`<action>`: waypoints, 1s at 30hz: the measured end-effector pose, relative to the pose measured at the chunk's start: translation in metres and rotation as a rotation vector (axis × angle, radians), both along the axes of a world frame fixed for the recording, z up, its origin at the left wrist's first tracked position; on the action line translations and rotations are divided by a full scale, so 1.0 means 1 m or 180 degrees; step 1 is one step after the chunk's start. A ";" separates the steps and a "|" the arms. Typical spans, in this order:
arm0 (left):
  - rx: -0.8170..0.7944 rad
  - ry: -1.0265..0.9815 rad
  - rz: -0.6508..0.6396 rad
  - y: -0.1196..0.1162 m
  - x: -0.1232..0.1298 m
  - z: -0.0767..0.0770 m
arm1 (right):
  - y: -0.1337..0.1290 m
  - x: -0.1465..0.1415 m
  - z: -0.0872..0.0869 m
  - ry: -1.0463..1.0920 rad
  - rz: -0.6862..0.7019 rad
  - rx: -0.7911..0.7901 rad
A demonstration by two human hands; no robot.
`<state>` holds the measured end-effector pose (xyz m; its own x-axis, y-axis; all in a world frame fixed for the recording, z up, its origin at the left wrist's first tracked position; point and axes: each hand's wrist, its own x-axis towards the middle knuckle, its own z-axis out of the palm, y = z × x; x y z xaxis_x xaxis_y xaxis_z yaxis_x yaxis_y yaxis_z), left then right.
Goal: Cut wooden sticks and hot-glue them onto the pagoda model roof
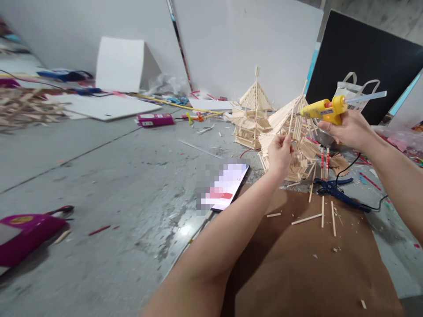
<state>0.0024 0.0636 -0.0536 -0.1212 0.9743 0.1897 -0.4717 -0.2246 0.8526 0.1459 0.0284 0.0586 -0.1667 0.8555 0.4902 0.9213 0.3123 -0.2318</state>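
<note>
My right hand [352, 127] is wrapped round a yellow hot glue gun [325, 110], with a clear glue stick [370, 97] poking out of its back. The gun's nozzle points left, close to the sloping roof of a pagoda model [302, 154] built from thin wooden sticks. At the front of that roof, my left hand [280, 152] is closed in a pinch on a thin wooden stick [291, 119] that rises from the fingertips. The hand hides part of the model. Just behind and to the left stands a second stick pagoda [254, 110].
Brown board [307, 273] lies in front, with loose sticks [323, 211] on it. Blue pliers [340, 193] and a black cord lie to the right. A lit phone [228, 185] is left of my forearm. Purple devices [155, 120] and a wood-stick pile [26, 108] are further left.
</note>
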 end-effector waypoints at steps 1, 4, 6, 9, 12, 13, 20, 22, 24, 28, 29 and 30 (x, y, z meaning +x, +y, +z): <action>0.0002 0.0011 -0.0003 0.000 0.000 0.000 | 0.001 0.001 -0.001 -0.0017 0.0023 -0.0006; 0.0011 0.0004 -0.0013 -0.001 0.000 0.001 | 0.002 0.001 -0.001 -0.0030 0.0051 -0.0035; 0.0027 -0.0021 -0.0024 -0.002 0.000 0.001 | 0.003 -0.001 0.000 -0.0018 0.0011 -0.0011; 0.0037 -0.0003 -0.0044 -0.002 0.000 0.002 | 0.005 -0.004 0.003 0.0007 -0.0093 0.0056; 0.0043 0.0105 0.0003 -0.001 -0.001 0.002 | 0.008 -0.003 0.004 0.0082 -0.0119 0.0151; 0.0047 0.0149 0.0027 -0.001 -0.001 0.002 | 0.008 -0.002 0.004 0.0120 -0.0082 0.0186; 0.0209 0.0466 0.0109 0.004 -0.005 0.003 | 0.009 0.016 -0.008 0.0477 0.0111 0.0112; 0.0239 0.0586 0.0141 0.006 -0.007 0.004 | 0.010 0.019 -0.010 0.0564 0.0110 0.0058; 0.0223 0.0683 0.0164 0.006 -0.009 0.005 | 0.011 0.020 -0.012 0.0614 0.0095 0.0027; 0.0068 0.0679 0.0025 0.005 -0.011 0.008 | 0.012 0.016 -0.014 0.0712 0.0155 0.0055; 0.0029 0.0640 -0.0024 0.004 -0.010 0.008 | 0.012 0.015 -0.015 0.0744 0.0191 0.0045; -0.0001 0.0599 -0.0066 0.003 -0.010 0.009 | 0.011 0.013 -0.016 0.0768 0.0217 0.0029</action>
